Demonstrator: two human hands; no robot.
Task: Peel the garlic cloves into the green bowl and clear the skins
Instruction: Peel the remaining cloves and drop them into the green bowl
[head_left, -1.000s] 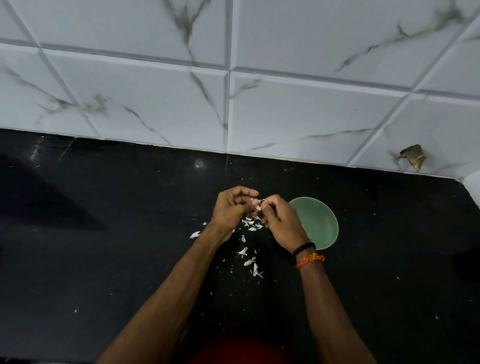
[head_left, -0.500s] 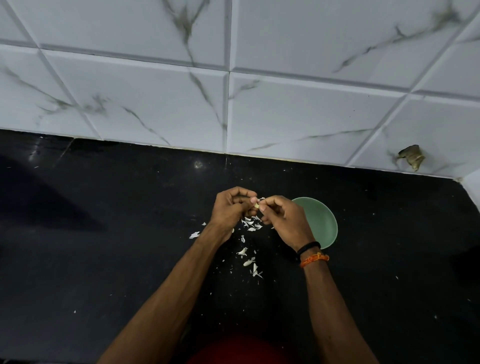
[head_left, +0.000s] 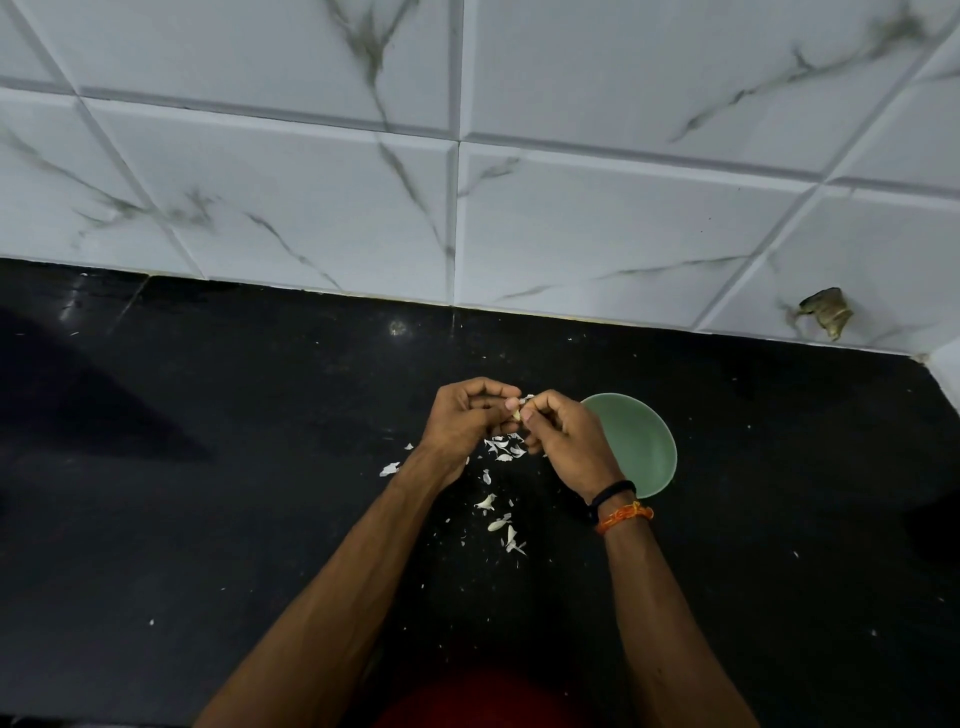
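head view | left hand (head_left: 470, 415) and right hand (head_left: 563, 441) pinch one garlic clove (head_left: 517, 414) | skins (head_left: 501, 488) scattered on black desk (head_left: 208, 493) | green bowl (head_left: 636, 441) just right of hands

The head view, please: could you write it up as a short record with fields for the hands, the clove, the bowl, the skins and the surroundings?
left hand: left hand pinches the small pale garlic clove, fingers curled
right hand: right hand pinches the same clove; black band and orange thread on its wrist
bowl: round green bowl on the black stone countertop, right of the hands, partly hidden by the right hand
skins: white garlic skins scattered on the countertop under and near the hands
backdrop: white marble-veined wall tiles
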